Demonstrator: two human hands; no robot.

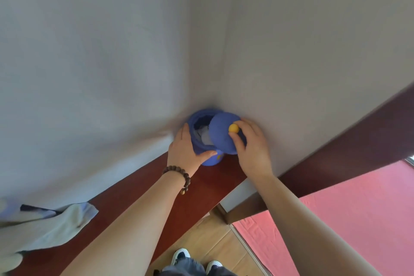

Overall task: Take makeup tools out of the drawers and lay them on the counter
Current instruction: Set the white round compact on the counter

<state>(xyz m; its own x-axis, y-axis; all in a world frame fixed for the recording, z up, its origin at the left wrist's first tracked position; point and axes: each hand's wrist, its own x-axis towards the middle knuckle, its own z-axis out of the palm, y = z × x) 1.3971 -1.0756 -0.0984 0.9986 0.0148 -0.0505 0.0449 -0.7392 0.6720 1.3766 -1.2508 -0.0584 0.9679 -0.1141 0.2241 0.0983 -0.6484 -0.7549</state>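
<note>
Pale grey walls (pixel 112 51) meet in a corner above a dark red-brown counter (pixel 139 204), where a round blue pot (pixel 202 123) is seen pushed right back against the join. The pot is steadied on its left side by the left hand (pixel 187 152), whose palm and fingers are pressed flat against the blue wall, the thumb stretched across the front; a string of brown wooden beads (pixel 179 177) is worn at that wrist. The pot's blue lid (pixel 221 134) is held tilted on edge over the right side of the opening, so the mouth is left partly uncovered. The lid is gripped by the right hand (pixel 253 148), with thumb and forefinger closed around the stem just behind its yellow knob (pixel 233 128). Something pale and crumpled is glimpsed inside the pot; whether makeup tools are among it cannot be told, and no drawer is shown. A light blue-white cloth (pixel 56 224) is draped over the counter's left end, well apart from the pot. Beyond the counter's right edge a pink sheet (pixel 347 219) is spread out, bordered by a dark wooden board (pixel 347 141). Below, pale wood flooring (pixel 212 237) and the person's dark shoes (pixel 179 255) with white toes are caught at the bottom edge.
</note>
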